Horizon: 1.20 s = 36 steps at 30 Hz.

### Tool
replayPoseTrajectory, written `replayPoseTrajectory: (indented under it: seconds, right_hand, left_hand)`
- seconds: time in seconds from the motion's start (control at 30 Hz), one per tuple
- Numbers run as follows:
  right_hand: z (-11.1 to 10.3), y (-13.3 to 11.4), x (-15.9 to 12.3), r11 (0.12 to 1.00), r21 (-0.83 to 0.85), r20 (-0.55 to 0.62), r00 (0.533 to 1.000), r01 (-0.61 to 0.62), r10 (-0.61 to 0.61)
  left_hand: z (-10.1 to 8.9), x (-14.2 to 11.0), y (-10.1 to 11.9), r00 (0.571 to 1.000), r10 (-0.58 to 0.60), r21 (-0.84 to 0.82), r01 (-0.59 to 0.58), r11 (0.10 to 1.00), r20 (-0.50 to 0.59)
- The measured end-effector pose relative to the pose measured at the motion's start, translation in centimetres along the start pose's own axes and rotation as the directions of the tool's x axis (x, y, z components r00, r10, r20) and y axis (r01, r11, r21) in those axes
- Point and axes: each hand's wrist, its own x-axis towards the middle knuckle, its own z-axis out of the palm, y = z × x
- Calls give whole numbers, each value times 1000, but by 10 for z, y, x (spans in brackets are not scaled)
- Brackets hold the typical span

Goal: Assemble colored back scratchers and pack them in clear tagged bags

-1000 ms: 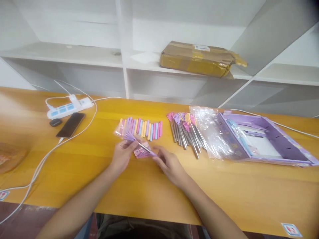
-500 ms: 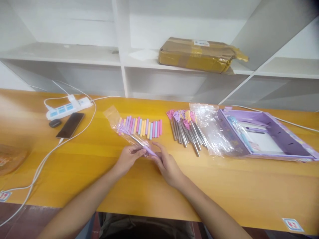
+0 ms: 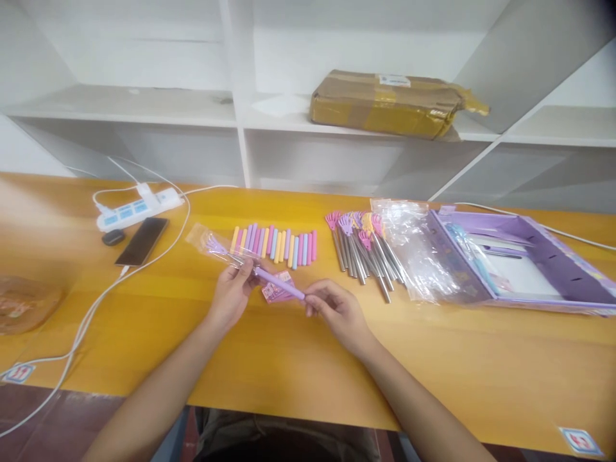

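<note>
A back scratcher (image 3: pixel 282 285) with a purple hand-shaped head, metal rod and purple handle lies slantwise between my hands. A clear plastic sleeve (image 3: pixel 198 235) covers its head end. My left hand (image 3: pixel 231 294) pinches the rod and sleeve near the middle. At the handle's lower end, my right hand (image 3: pixel 339 316) has its fingertips closed on the tip. Underneath lies a pink printed card (image 3: pixel 270 294), partly covered by the handle. Just beyond, several pastel handle tubes (image 3: pixel 274 245) form a row. To the right is a pile of metal scratcher rods (image 3: pixel 360 256) with coloured hand-shaped heads.
Clear plastic bags (image 3: pixel 414 250) lie beside an open purple box (image 3: pixel 462 263) at right. A phone (image 3: pixel 142 241), a power strip (image 3: pixel 139 208) and white cables occupy the left. A taped cardboard box (image 3: pixel 385 106) rests on the shelf behind the table.
The clear sleeve has come over the scratcher's head. My left hand has moved up and left along the scratcher, and my right fingers have closed on the handle's end.
</note>
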Motion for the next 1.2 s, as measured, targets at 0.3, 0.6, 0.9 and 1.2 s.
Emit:
replayPoseTrajectory:
  seconds: [0.3, 0.6, 0.9, 1.2]
  right_hand:
    - [5, 5, -2, 972, -148, -135, 970, 180, -201]
    - [17, 16, -6, 935, -253, -89, 957, 248, -278]
    - [0, 15, -2, 631, -548, 152, 807, 549, -571]
    - [-6, 13, -3, 450, -589, 279, 691, 672, -667]
  left_hand:
    - [5, -7, -12, 995, -86, 34, 85, 996, 55]
    - [9, -24, -38, 956, -180, 210, 131, 969, 232]
    - [4, -14, -14, 969, -225, 192, 202, 960, 104]
    - [0, -15, -12, 917, -335, 267, 275, 924, 216]
